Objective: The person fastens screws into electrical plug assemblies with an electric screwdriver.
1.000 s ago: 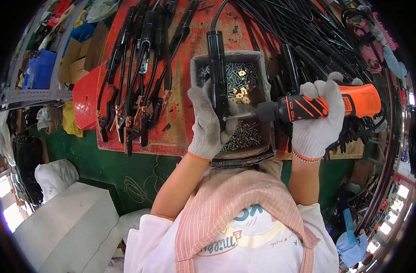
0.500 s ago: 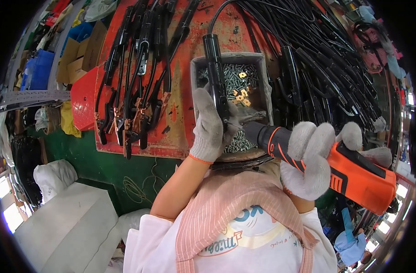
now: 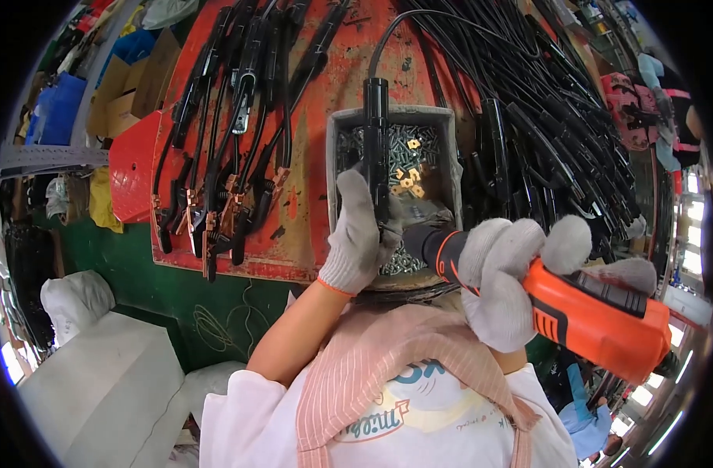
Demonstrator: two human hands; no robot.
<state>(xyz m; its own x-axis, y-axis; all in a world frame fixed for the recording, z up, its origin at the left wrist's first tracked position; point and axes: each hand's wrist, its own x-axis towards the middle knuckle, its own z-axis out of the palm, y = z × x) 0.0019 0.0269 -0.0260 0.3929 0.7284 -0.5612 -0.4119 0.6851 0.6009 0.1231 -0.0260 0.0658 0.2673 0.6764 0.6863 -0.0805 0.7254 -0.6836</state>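
Note:
My gloved left hand [image 3: 355, 238] is wrapped round the lower part of a black tubular handle [image 3: 376, 125]. A black cable loops away from the handle's far end. My gloved right hand [image 3: 503, 285] grips an orange and black power screwdriver [image 3: 606, 324], whose nose points left at the handle's near end by my left fingers. Whether its bit touches the handle is hidden. Under the handle stands a grey bin [image 3: 452, 148] holding many small screws [image 3: 399, 144] and several brass-coloured pieces [image 3: 409, 186].
On the red worktable [image 3: 310, 234], several black holders with copper-coloured jaws [image 3: 232, 183] lie to the left. A big heap of black handles and cables [image 3: 559, 140] covers the right side. A white block [image 3: 99, 374] stands at lower left; another person [image 3: 590, 421] shows at lower right.
The handle now stands more upright and sits slightly lower in view. The screwdriver has shifted a little left and down, its nose closer to my left hand. Both hands keep their grip.

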